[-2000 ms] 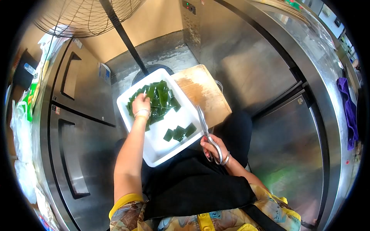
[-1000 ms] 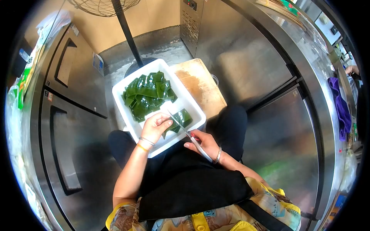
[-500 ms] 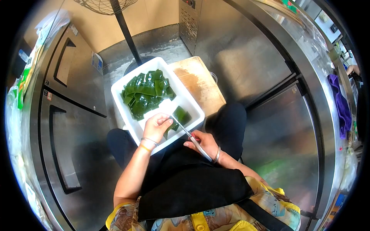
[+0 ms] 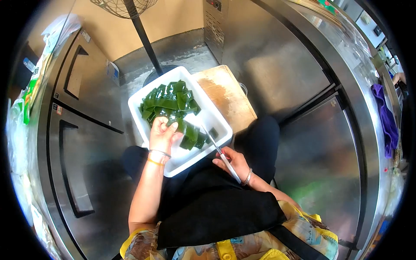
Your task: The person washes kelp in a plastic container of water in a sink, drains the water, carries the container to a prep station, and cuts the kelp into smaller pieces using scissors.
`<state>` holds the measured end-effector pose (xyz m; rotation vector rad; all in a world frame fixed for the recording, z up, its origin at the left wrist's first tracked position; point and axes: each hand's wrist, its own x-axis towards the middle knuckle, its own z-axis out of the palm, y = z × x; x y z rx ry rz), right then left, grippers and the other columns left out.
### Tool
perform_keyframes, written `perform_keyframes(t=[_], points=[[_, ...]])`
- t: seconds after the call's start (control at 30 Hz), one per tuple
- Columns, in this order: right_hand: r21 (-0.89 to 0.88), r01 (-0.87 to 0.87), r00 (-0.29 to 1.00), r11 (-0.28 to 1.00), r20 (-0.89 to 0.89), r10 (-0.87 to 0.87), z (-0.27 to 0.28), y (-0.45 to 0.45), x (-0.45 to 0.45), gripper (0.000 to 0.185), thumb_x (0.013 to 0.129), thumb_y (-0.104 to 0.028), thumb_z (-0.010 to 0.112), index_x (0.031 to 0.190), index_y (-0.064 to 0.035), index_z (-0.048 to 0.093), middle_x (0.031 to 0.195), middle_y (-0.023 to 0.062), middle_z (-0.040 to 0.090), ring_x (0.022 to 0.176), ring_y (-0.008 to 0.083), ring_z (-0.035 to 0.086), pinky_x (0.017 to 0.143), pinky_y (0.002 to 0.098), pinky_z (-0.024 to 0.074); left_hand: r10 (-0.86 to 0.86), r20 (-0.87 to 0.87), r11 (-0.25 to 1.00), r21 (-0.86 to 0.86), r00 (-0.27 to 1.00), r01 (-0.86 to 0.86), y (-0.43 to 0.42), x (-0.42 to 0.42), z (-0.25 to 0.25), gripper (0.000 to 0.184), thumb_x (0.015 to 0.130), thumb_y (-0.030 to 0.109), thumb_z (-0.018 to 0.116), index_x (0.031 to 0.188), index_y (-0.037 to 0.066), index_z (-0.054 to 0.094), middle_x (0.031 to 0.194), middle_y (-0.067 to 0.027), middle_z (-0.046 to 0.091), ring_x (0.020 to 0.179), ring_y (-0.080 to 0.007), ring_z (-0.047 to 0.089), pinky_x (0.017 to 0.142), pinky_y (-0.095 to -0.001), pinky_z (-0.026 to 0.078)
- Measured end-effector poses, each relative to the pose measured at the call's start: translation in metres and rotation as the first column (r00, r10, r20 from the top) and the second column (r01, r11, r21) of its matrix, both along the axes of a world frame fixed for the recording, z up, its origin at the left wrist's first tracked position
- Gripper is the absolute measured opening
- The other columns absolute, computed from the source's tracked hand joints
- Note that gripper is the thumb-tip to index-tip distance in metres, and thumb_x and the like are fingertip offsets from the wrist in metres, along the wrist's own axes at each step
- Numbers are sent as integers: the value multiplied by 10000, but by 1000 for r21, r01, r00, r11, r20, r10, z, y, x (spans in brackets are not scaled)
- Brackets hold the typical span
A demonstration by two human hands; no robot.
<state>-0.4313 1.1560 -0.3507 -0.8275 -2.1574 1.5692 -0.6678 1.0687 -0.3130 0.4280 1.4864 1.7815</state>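
A white plastic tub (image 4: 223, 119) sits before my knees, with glossy green kelp pieces (image 4: 167, 100) heaped in its far part. Over its near part, my left hand (image 4: 163, 132) pinches the edge of a kelp strip (image 4: 188, 132), which stretches to the right from my fingers. Several smaller kelp pieces (image 4: 212, 133) lie near the tub's right wall. My right hand (image 4: 235, 161) is closed around the pale handle of a slim knife (image 4: 227, 163). The blade points up and left over the tub's near right rim, beside the strip's right end.
A wet wooden board (image 4: 225, 93) lies beside the tub on its right. Steel cabinets (image 4: 86, 151) stand close on my left, and others (image 4: 320, 156) on my right. A fan's dark pole (image 4: 145, 39) rises behind the tub. A purple cloth (image 4: 383, 117) hangs at far right.
My left hand has moved left and a little away from me, drawing a kelp strip out into view. The knife has shifted slightly right, away from my left fingers.
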Motion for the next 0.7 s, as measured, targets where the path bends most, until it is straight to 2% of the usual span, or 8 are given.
perform_keyframes(t=[0.03,0.1,0.13,0.2,0.23,0.33,0.47,0.7], points=[[-56,-23,1000,998,4,23,2,-1,0,315,797,-276,721,924,-35,564,707,66,564,647,114,512,624,268,449,31,110,998,56,993,-37,2,4,7,214,867,-17,565,1025,94,472,913,4,574,829,-119,588,733,-271,532],[-76,-32,999,997,-33,30,3,-4,0,317,800,-274,719,933,-33,562,722,59,563,664,109,507,637,265,448,84,278,986,114,957,-119,3,6,9,255,863,-47,550,1092,53,494,1038,-51,564,975,-185,588,870,-331,521],[-99,-41,997,994,-64,35,5,-4,0,320,803,-272,717,942,-30,560,737,52,561,680,105,503,650,261,446,83,277,986,117,957,-120,3,7,7,255,863,-47,550,1092,53,494,1038,-51,564,975,-185,588,870,-331,521],[-147,-58,998,987,-14,57,9,-5,0,324,807,-270,714,955,-29,557,754,48,556,699,99,495,667,256,443,24,400,973,201,916,-114,3,11,2,248,863,-50,550,1094,37,525,1052,-68,559,981,-192,583,891,-335,517],[-165,-66,998,984,-19,64,9,-6,0,323,809,-270,713,957,-30,557,750,45,554,696,97,493,663,255,442,56,437,964,210,897,-163,5,15,2,207,861,-57,546,1050,29,549,1043,-80,572,974,-200,588,911,-348,511],[-177,-82,997,981,-8,82,7,-7,-1,323,811,-274,711,956,-32,554,736,45,546,686,94,487,650,257,439,86,483,932,271,872,-242,8,24,-2,208,857,-57,553,1043,37,548,1022,-92,592,964,-206,596,918,-365,508],[-162,-107,994,981,-15,106,6,-9,-4,328,817,-301,703,927,-34,547,723,53,542,663,117,485,635,272,438,66,485,922,304,872,-238,6,31,-14,199,852,-50,565,1025,44,535,992,-101,609,947,-209,606,910,-378,509],[-85,-89,996,992,11,90,14,-8,-11,391,802,-310,709,1040,-32,570,776,103,612,689,164,576,658,296,469,21,412,969,214,911,-120,1,53,-22,184,840,-48,581,994,44,543,968,-85,608,899,-201,618,855,-360,525]])
